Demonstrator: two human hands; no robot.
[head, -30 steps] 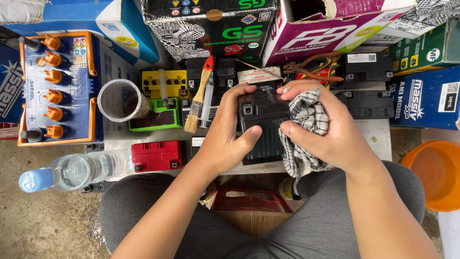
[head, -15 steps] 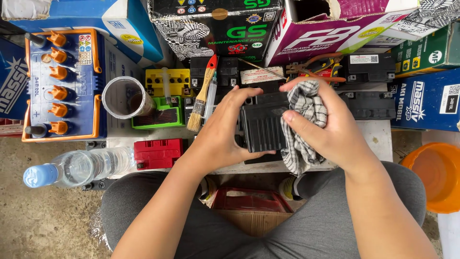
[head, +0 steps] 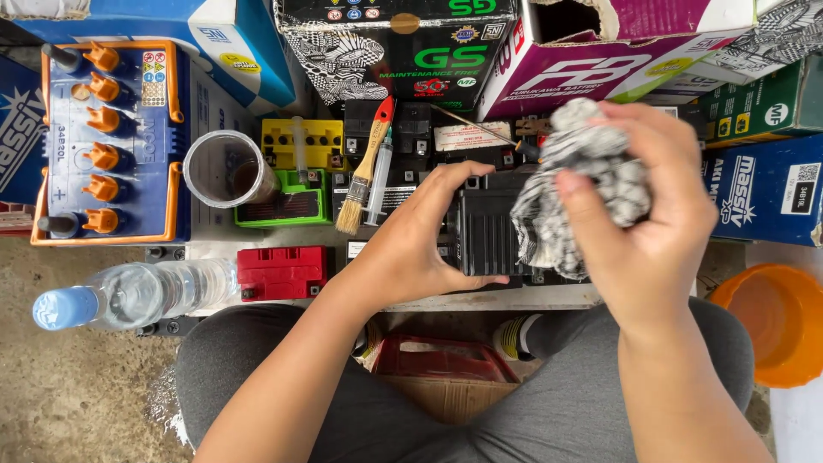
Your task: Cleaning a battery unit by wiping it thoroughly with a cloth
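My left hand [head: 420,231] grips a small black battery [head: 484,231] by its left side, holding it tilted on edge above the white board. My right hand [head: 639,206] is closed on a bunched grey-and-white checked cloth [head: 561,193], raised just right of the battery, with the cloth's lower end hanging against the battery's right edge. My grey-trousered legs fill the bottom of the view.
A paintbrush [head: 367,171] and a syringe [head: 379,184] lie left of the battery. Further left are a clear cup [head: 225,169], a yellow battery [head: 296,144], a green one [head: 283,206], a red one [head: 283,273], a water bottle [head: 137,293] and a large blue battery with orange caps [head: 107,141]. Cartons line the back; an orange bowl [head: 771,321] sits right.
My right hand has lifted the cloth off the battery's top and bunched it up. My left hand has turned the battery onto its edge.
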